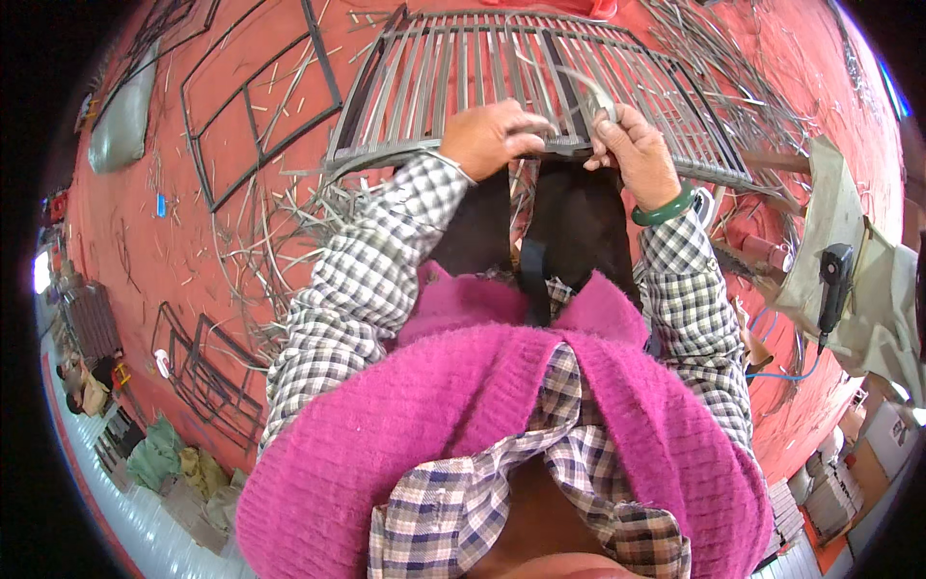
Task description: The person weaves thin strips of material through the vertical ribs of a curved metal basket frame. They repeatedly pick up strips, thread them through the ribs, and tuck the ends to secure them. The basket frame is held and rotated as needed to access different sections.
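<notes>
Grey woven strips fill a metal frame panel [463, 77] lying at twelve o'clock on the red floor [116, 251]. Left hand [492, 135] presses its curled fingers on the panel's near edge. Right hand [632, 145], at one o'clock, pinches a pale strip [593, 92] curling upward beside it.

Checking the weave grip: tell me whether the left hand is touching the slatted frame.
Touching. The head view shows the left hand lying on the near edge of the slatted frame, its fingers curled over the edge strip with no gap.
</notes>
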`<action>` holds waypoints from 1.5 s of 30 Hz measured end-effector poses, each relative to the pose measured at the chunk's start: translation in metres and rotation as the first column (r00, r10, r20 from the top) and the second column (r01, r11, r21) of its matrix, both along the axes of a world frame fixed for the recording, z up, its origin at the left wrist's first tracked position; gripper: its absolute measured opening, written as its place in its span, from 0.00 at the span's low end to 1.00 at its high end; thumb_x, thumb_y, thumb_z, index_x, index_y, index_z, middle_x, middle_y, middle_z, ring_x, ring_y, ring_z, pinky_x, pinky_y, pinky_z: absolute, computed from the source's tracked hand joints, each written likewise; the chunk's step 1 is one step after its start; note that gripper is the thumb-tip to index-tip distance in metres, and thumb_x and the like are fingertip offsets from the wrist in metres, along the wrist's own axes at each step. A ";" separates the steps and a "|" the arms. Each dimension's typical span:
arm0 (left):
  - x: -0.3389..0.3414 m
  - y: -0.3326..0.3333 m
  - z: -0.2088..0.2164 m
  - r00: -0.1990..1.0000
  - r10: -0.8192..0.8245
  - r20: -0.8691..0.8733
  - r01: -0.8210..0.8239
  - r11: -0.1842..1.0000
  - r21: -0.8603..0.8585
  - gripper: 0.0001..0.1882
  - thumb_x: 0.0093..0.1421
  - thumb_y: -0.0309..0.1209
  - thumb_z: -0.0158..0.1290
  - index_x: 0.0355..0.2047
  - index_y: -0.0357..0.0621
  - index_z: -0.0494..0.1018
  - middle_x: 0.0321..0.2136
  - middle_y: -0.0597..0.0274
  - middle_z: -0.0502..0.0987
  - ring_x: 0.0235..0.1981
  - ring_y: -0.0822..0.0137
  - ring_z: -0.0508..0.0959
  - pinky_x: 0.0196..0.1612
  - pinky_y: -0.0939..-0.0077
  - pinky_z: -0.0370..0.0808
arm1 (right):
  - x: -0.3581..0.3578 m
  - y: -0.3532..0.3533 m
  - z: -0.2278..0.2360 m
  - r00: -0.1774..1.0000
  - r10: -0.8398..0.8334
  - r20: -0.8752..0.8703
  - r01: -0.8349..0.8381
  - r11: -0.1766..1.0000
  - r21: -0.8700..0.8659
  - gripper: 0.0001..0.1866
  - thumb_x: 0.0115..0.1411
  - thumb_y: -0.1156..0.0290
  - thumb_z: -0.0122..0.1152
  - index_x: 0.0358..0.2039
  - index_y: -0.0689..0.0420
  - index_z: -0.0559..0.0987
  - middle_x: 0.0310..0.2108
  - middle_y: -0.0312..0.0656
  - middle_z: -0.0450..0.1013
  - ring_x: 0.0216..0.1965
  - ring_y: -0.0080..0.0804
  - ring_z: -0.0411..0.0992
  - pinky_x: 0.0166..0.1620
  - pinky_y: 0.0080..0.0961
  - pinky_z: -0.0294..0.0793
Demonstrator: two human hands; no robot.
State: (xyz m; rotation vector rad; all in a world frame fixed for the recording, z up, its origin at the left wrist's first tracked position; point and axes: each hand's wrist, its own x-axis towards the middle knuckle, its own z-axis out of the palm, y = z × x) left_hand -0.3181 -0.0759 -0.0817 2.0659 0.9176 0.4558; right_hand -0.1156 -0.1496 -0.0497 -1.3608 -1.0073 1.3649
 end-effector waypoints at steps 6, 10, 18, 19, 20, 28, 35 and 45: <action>0.021 0.013 -0.008 0.992 -0.056 -0.114 0.062 0.997 0.048 0.13 0.53 0.41 0.55 0.27 0.44 0.75 0.26 0.61 0.71 0.30 0.58 0.75 0.32 0.67 0.69 | 0.026 0.042 -0.037 0.991 -0.031 -0.128 0.029 0.999 -0.020 0.09 0.63 0.73 0.43 0.35 0.65 0.70 0.27 0.38 0.68 0.22 0.18 0.63 0.31 0.21 0.76; 0.023 -0.007 -0.008 0.988 0.126 -0.091 -0.120 0.990 0.067 0.14 0.53 0.43 0.55 0.26 0.43 0.74 0.26 0.59 0.70 0.28 0.55 0.74 0.30 0.63 0.69 | 0.019 0.082 -0.052 0.947 0.155 0.283 -0.086 0.966 -0.244 0.13 0.62 0.70 0.47 0.32 0.66 0.76 0.26 0.42 0.73 0.27 0.20 0.71 0.28 0.22 0.76; 0.051 -0.024 0.002 0.957 0.241 -0.159 -0.205 0.955 0.215 0.13 0.50 0.41 0.58 0.29 0.45 0.73 0.28 0.63 0.72 0.27 0.58 0.76 0.27 0.66 0.71 | -0.018 0.119 -0.056 -0.149 0.617 0.772 -0.236 0.736 -0.634 0.23 0.53 0.62 0.63 0.49 0.53 0.75 0.51 0.46 0.66 0.50 0.45 0.70 0.46 0.38 0.74; 0.052 -0.021 0.002 0.954 0.257 -0.155 -0.211 0.942 0.262 0.14 0.51 0.41 0.57 0.31 0.45 0.74 0.29 0.62 0.73 0.28 0.57 0.76 0.29 0.66 0.72 | -0.021 0.117 -0.052 -0.209 0.616 0.760 -0.250 0.717 -0.650 0.22 0.54 0.64 0.61 0.50 0.53 0.75 0.54 0.43 0.61 0.51 0.46 0.69 0.45 0.37 0.74; 0.053 -0.019 0.002 0.955 0.240 -0.173 -0.192 0.948 0.255 0.14 0.51 0.42 0.57 0.31 0.45 0.75 0.29 0.62 0.73 0.28 0.57 0.76 0.29 0.65 0.72 | -0.021 0.117 -0.048 -0.192 0.655 0.731 -0.208 0.700 -0.683 0.21 0.54 0.64 0.61 0.50 0.53 0.75 0.54 0.43 0.62 0.51 0.45 0.69 0.45 0.36 0.75; 0.050 -0.011 0.003 0.944 0.119 -0.309 -0.026 0.957 0.289 0.13 0.54 0.44 0.51 0.30 0.50 0.77 0.28 0.60 0.76 0.29 0.54 0.78 0.31 0.60 0.74 | -0.025 0.136 -0.042 0.008 0.640 0.768 -0.133 0.762 -0.634 0.21 0.56 0.65 0.59 0.50 0.56 0.73 0.48 0.50 0.71 0.50 0.45 0.70 0.49 0.41 0.72; 0.043 -0.016 0.013 0.921 0.130 -0.367 -0.042 0.970 0.238 0.14 0.55 0.46 0.50 0.34 0.55 0.79 0.29 0.59 0.78 0.28 0.54 0.78 0.30 0.60 0.74 | -0.003 0.130 -0.047 0.282 0.584 0.761 0.002 0.793 -0.609 0.18 0.57 0.65 0.53 0.45 0.61 0.76 0.46 0.54 0.72 0.50 0.49 0.70 0.51 0.42 0.70; 0.018 -0.009 0.006 0.884 0.219 -0.414 -0.122 0.961 0.248 0.17 0.54 0.49 0.49 0.32 0.53 0.79 0.27 0.59 0.77 0.29 0.52 0.77 0.30 0.58 0.72 | -0.009 0.135 -0.079 0.261 0.522 0.812 -0.186 0.853 -0.488 0.19 0.53 0.59 0.57 0.36 0.62 0.80 0.33 0.55 0.76 0.29 0.42 0.77 0.35 0.35 0.76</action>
